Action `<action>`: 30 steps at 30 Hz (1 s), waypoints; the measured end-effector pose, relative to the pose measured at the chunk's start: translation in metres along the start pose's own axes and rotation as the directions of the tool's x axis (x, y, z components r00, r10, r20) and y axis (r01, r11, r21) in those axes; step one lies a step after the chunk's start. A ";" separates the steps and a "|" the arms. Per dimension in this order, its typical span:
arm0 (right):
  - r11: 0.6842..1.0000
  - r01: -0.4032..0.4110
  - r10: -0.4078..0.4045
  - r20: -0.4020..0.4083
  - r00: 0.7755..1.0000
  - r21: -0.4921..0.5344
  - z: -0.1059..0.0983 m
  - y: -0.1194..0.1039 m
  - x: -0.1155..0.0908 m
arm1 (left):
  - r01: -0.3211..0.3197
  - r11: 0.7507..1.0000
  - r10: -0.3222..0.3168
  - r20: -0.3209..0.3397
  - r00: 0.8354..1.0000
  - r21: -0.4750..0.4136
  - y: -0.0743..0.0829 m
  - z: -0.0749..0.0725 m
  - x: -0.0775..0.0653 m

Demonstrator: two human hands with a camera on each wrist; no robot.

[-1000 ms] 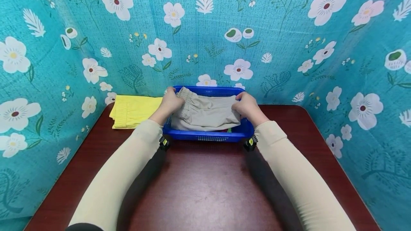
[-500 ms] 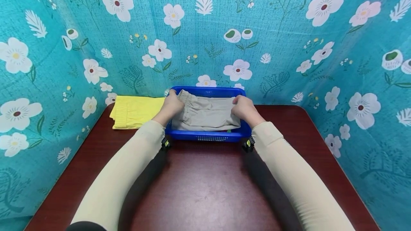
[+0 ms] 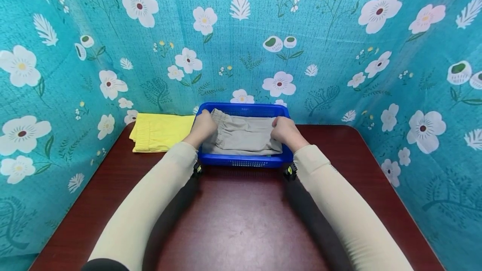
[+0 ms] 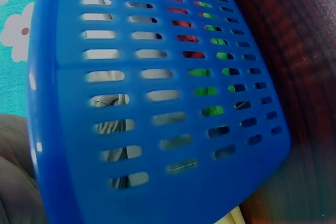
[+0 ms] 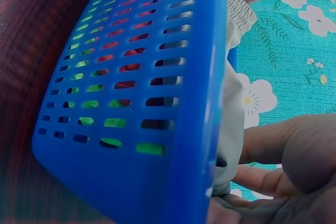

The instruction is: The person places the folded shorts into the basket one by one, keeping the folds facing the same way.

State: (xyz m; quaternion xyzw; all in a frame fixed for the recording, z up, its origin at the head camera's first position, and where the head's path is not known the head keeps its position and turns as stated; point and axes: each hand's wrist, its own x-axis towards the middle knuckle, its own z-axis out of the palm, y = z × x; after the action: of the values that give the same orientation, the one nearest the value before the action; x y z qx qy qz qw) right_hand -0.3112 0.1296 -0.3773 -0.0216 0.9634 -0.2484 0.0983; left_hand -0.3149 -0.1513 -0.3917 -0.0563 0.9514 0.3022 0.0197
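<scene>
A folded beige pair of elastic-waist pants [image 3: 246, 133] lies in a blue perforated basket [image 3: 244, 162] at the back of the table. My left hand [image 3: 204, 126] grips the pants by the gathered waistband end, at the basket's left side. On the right side, my right hand [image 3: 285, 130] pinches the other end of the fabric, and its thumb and fingers [image 5: 262, 179] show on the cloth in the right wrist view. Through the basket's slots, red cloth [image 4: 182, 23] and green cloth [image 4: 206, 91] are visible beneath the pants. The left fingertips are mostly hidden behind the basket rim.
Folded yellow pants [image 3: 162, 133] with an elastic waistband lie on the dark red table [image 3: 241, 212], left of the basket. A teal floral curtain [image 3: 241, 62] hangs close behind the table and along both sides.
Both hands have lowered slightly with the beige pants, which now sit flatter and deeper in the basket. Less of the green and red cloth shows at the basket's front.
</scene>
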 end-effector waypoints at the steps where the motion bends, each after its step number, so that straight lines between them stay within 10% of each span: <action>1: 1.000 0.000 0.000 0.001 1.000 -0.004 0.001 0.000 0.000 | 0.001 1.000 -0.001 0.002 1.000 0.014 0.000 0.000 0.000; 30: 0.978 0.066 -0.039 0.134 0.990 -0.198 0.018 -0.002 0.008 | 0.034 0.979 -0.034 -0.002 0.999 0.199 0.002 0.015 0.002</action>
State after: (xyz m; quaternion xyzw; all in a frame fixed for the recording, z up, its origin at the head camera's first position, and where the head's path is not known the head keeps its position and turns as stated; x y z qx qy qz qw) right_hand -0.3156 0.1189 -0.3929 -0.0730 0.9743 -0.1497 0.1514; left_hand -0.3173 -0.1416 -0.4028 -0.0701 0.9757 0.2053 0.0313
